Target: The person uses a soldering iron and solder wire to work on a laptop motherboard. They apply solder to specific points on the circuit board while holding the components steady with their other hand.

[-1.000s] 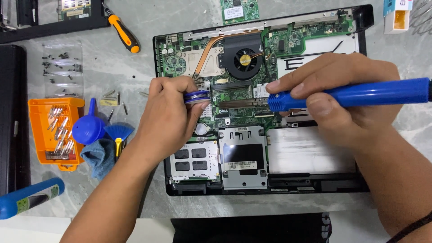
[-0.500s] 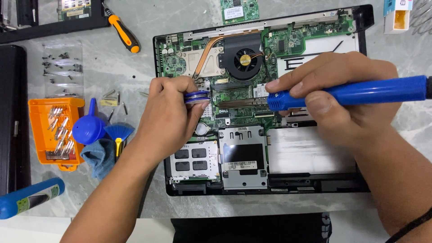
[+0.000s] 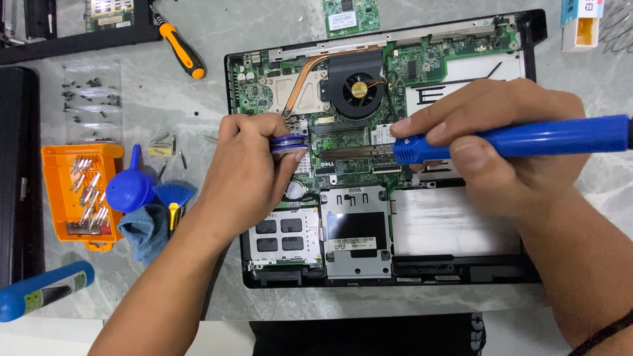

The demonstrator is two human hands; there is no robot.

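An opened black laptop base (image 3: 508, 270) lies on the marble table with its green circuit board (image 3: 343, 165), copper heat pipe and round fan (image 3: 356, 89) exposed. My left hand (image 3: 250, 165) rests on the board's left side and pinches a small blue spool of solder wire (image 3: 289, 144). My right hand (image 3: 501, 142) grips a blue soldering iron (image 3: 527, 140) held level, its metal tip (image 3: 356, 153) pointing left over the board toward the spool. The exact spot under the tip is too small to make out.
Left of the laptop: an orange tray of bits (image 3: 79, 194), a blue rubber blower (image 3: 130, 188), a small brush on a blue cloth (image 3: 171, 201), loose screws (image 3: 89, 99), an orange-handled screwdriver (image 3: 179, 47). A blue tube (image 3: 43, 290) lies at bottom left. A small green card (image 3: 349, 14) sits at the top.
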